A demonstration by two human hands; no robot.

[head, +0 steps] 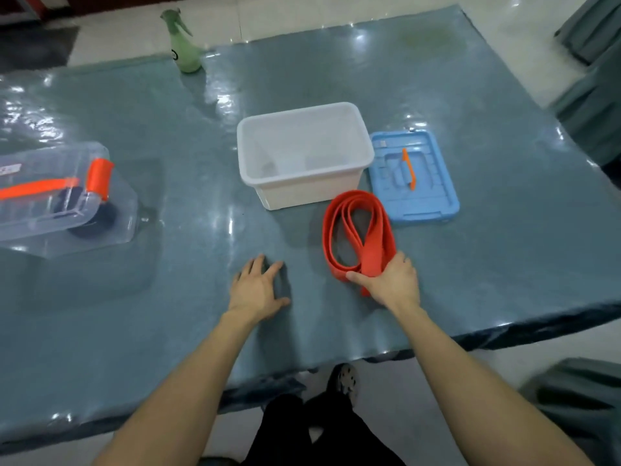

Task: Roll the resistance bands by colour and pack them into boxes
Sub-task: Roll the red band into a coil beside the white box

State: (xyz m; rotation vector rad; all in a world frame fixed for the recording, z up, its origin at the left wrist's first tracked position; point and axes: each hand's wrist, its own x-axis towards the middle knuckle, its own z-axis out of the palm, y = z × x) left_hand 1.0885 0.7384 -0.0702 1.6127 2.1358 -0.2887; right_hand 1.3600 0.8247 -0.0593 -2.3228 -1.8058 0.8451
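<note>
Clamping the red band at its near end in the curled right hand, with left hand flat, empty. Likely soft, springy; best pinched at bunched loops.

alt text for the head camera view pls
A person's right hand grips the near end of a loosely looped red resistance band on a teal-covered table, while the left hand rests flat to its left. Behind the band stand an open white box and a blue lid; a clear box with orange latches sits at left.
</note>
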